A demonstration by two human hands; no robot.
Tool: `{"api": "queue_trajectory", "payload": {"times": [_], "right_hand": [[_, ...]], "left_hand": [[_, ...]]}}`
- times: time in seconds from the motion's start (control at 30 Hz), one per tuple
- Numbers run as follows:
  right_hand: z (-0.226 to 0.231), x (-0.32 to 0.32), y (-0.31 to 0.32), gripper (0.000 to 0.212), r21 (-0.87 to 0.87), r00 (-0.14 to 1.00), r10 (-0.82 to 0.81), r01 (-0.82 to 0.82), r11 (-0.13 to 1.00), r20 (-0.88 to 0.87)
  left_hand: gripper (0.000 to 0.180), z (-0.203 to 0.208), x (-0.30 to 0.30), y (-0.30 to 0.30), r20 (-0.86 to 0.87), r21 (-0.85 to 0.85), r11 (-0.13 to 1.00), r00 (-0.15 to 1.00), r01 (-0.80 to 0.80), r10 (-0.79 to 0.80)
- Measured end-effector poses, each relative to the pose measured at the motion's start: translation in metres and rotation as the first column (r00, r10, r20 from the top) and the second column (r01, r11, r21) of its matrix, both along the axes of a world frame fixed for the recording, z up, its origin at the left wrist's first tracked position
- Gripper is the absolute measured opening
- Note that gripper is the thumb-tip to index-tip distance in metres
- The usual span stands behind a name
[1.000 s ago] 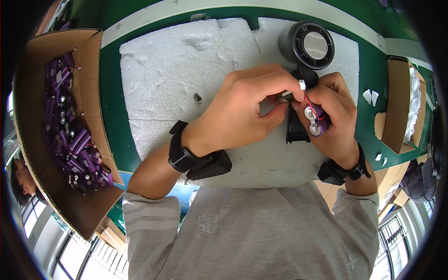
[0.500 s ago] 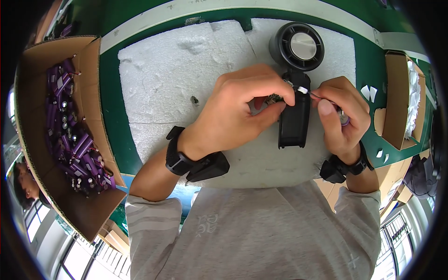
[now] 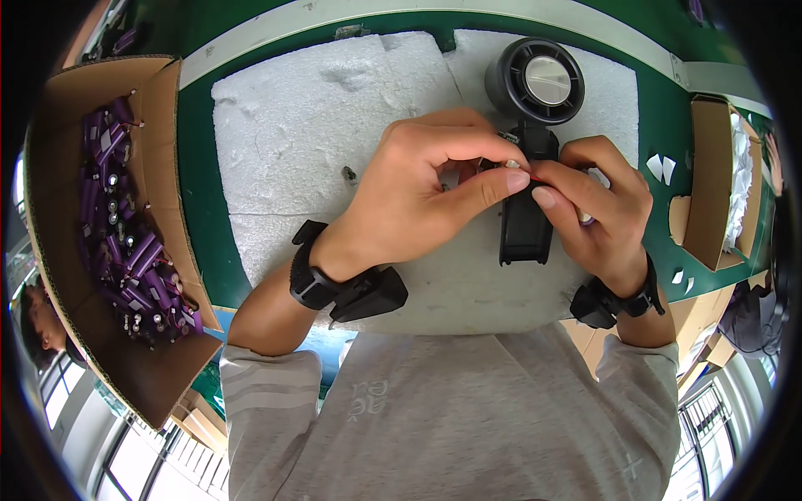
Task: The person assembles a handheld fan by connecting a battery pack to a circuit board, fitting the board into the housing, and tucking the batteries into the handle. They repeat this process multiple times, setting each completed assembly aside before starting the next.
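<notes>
A black handheld fan lies on the white foam sheet, its round head at the far end and its handle toward me. Above the handle, my left hand is closed, thumb and index finger pinching a small white plug connector. A red wire runs from there to the fingertips of my right hand, which is closed on it. Part of a purple battery cell shows under the right fingers; the rest is hidden. What else lies behind my left fingers is mostly covered.
On the left stands a cardboard box with several purple battery cells. A smaller cardboard box with white pieces is at the right. White paper scraps lie on the green table.
My right hand has moved left, its fingertips now close to my left ones. My left thumb has come up to the white connector, and the small green circuit board seen earlier is now mostly hidden.
</notes>
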State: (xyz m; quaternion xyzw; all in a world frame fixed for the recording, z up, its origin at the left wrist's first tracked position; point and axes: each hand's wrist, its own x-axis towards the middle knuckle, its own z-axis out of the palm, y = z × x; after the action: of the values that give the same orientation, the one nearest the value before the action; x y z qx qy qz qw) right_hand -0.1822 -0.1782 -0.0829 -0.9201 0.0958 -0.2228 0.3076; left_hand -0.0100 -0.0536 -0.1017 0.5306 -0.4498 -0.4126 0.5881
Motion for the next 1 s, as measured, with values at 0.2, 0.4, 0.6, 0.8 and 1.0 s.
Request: {"api": "queue_trajectory", "payload": {"times": [0.2,0.4,0.6,0.8,1.0], "right_hand": [[-0.003,0.006,0.008,0.016,0.035,0.994,-0.104,0.103,0.994,0.039],[-0.006,0.007,0.009,0.016,0.108,0.995,-0.093,0.088,0.99,0.043],[-0.002,0.006,0.008,0.017,0.109,0.999,-0.04,0.038,0.993,0.015],[-0.003,0.006,0.008,0.019,0.101,1.0,-0.012,0.011,0.995,0.011],[-0.002,0.005,0.008,0.018,0.112,1.0,-0.005,0.005,0.994,-0.003]], "left_hand": [[0.02,0.002,0.013,0.003,0.184,0.009,0.99,0.973,0.141,-0.14],[0.029,0.005,0.015,0.003,0.047,0.1,0.978,0.981,0.182,-0.188],[0.04,0.009,0.019,0.001,-0.116,0.165,0.959,0.97,0.231,-0.213],[0.041,0.008,0.022,0.001,-0.259,0.184,0.95,0.945,0.253,-0.201],[0.034,0.01,0.022,0.0,-0.293,0.199,0.953,0.942,0.23,-0.166]]}}
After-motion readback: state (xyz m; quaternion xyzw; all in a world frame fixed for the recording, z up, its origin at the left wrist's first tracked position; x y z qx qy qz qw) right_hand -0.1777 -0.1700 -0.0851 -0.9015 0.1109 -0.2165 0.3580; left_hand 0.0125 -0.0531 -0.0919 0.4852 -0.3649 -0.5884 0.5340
